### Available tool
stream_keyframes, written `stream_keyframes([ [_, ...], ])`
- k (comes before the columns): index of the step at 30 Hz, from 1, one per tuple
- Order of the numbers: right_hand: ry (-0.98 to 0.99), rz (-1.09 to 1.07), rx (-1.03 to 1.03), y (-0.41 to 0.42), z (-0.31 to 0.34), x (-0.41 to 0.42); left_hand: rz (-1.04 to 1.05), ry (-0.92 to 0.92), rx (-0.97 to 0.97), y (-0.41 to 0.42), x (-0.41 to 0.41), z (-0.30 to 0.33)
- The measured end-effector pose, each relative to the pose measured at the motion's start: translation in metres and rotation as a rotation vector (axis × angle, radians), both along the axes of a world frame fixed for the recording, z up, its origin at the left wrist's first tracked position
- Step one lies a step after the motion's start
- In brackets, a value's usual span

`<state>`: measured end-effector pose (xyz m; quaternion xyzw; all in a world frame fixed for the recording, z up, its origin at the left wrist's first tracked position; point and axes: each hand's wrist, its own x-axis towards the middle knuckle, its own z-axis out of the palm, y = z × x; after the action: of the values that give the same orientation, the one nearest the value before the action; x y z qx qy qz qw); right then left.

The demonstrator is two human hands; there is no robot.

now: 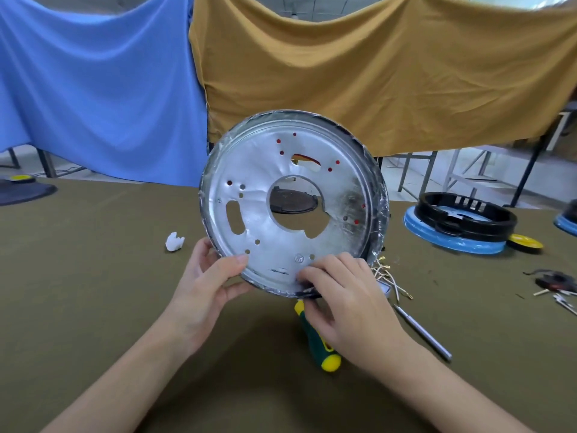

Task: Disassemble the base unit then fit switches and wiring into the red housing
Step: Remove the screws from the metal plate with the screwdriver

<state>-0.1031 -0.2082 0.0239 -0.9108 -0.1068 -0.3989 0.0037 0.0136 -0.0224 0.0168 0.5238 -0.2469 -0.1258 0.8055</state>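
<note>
- Metal plate (281,195) stands tilted on edge above the table (93,276), its near rim gripped by both hands.
- Left hand (207,285) pinches the lower-left rim.
- Right hand (346,295) curls over the lower-right rim, screwdriver (318,342) beneath.

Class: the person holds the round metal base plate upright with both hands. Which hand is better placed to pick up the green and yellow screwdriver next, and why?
Probably the right hand. It is directly above the green and yellow screwdriver lying on the olive table. The left hand grips the round silver metal base plate at its lower left rim, farther away.
</note>
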Motion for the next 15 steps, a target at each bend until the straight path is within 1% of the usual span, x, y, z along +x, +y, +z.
stream_keyframes([
  [4,0.180,0.010,0.107,0.002,0.005,0.000,0.028,-0.043,0.040,-0.001,-0.002,0.000],
  [6,0.238,0.014,0.134,0.003,0.005,0.000,0.031,-0.047,0.049,-0.001,-0.003,0.000],
  [12,0.273,0.036,0.155,0.003,0.009,-0.001,0.025,-0.038,0.055,-0.001,-0.002,0.000],
  [15,0.319,0.090,0.224,0.000,0.012,-0.006,0.034,-0.045,0.063,0.000,-0.001,0.001],
])
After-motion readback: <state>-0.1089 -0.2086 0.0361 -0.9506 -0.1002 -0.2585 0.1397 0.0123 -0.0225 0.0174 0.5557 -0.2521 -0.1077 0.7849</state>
